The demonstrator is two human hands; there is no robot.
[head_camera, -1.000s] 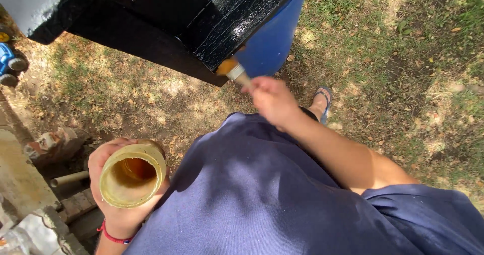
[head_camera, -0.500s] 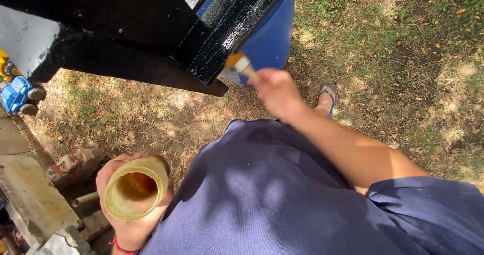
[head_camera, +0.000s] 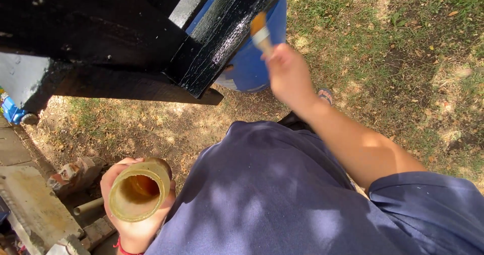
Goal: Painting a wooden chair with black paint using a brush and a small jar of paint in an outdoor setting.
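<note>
While the brush [head_camera: 260, 32] rests with its bristles against the glossy black beam [head_camera: 227, 33], the stroke is best run along the beam's length, so the wet coat lies even and no ridges stand up at the edge. The right hand [head_camera: 288, 76] is raised at arm's length; its fingers are closed around the brush handle, though the blur hides exactly how they lie. A light, steady pressure would suit here, I judge, since the paint already shines wet and a hard push could drag it thin or send drips down the underside.

Lower and near the body, the left hand [head_camera: 135, 204] holds a yellowish pot [head_camera: 138, 190], fingers wrapped round its wall, mouth facing up. Keeping it level and close matters, as a tilt could spill onto the blue shirt [head_camera: 262, 194] just beside it. Loading only the tip of the bristles and wiping on the rim would cut down dripping.

Behind the beam stands a blue barrel [head_camera: 252, 63], close enough to catch stray drops, so short strokes near that edge seem wise. Below lie patchy grass [head_camera: 403, 73], a sandalled foot [head_camera: 325, 94], and, at the left, bricks [head_camera: 75, 174] and a concrete slab [head_camera: 35, 204].
</note>
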